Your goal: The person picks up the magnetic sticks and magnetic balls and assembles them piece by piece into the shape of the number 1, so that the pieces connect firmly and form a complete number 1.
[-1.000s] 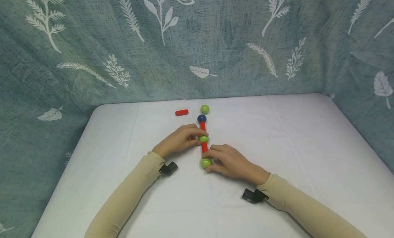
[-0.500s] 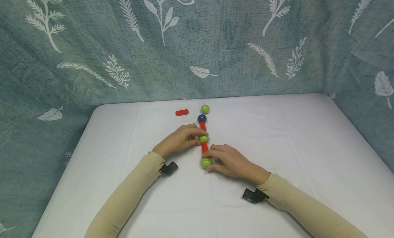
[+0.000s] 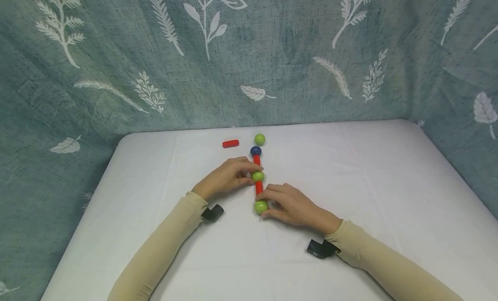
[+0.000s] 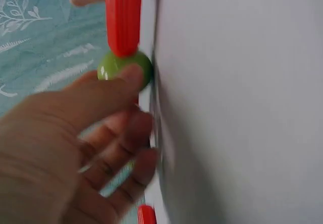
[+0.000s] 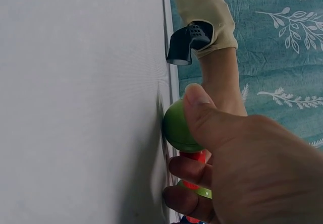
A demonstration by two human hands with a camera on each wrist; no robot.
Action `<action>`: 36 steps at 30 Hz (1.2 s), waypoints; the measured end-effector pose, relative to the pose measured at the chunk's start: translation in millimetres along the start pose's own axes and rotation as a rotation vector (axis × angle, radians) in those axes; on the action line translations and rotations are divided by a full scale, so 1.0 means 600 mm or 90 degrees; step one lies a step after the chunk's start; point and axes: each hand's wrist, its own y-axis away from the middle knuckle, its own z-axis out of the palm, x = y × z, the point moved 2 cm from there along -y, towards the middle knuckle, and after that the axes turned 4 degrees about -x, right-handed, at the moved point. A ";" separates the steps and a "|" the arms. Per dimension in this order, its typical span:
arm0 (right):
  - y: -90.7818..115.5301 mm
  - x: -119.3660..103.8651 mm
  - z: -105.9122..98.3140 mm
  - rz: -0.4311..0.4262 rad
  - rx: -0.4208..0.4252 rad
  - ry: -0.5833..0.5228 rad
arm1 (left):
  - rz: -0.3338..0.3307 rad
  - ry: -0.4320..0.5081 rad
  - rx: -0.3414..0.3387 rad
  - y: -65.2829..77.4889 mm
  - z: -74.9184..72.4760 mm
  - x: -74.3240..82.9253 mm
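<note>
On the white table lies a line of balls and red rods: a blue ball [image 3: 255, 151] at the far end, a red rod [image 3: 256, 160], a middle green ball [image 3: 258, 177], a second red rod [image 3: 259, 188] and a near green ball [image 3: 260, 207]. My left hand [image 3: 232, 174] pinches the middle green ball between thumb and fingers; in the left wrist view the second red rod [image 4: 123, 19] meets that green ball [image 4: 143, 62]. With thumb and fingers, my right hand [image 3: 292, 206] grips the near green ball [image 5: 177, 130], partly covering it.
A loose green ball [image 3: 260, 139] sits just beyond the blue ball, near the table's far edge. To its left lies a loose red rod [image 3: 231, 143]. A patterned teal cloth [image 3: 218, 106] hangs behind the white table [image 3: 350, 162].
</note>
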 end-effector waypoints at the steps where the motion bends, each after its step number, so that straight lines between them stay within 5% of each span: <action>1: 0.001 0.000 0.000 -0.002 0.002 0.000 | -0.008 0.002 0.007 0.001 -0.006 -0.001; 9: 0.004 0.001 0.000 -0.015 0.015 0.004 | -0.035 -0.016 0.122 -0.011 -0.075 -0.041; 14: 0.005 0.002 0.001 -0.007 0.005 0.004 | -0.078 -0.028 0.149 -0.025 -0.102 -0.075; 23: 0.004 -0.001 0.001 -0.006 -0.002 0.002 | -0.201 -0.015 0.131 -0.034 -0.107 -0.111; 36: 0.004 0.003 0.005 0.011 -0.013 0.005 | -0.194 -0.040 0.119 -0.051 -0.104 -0.121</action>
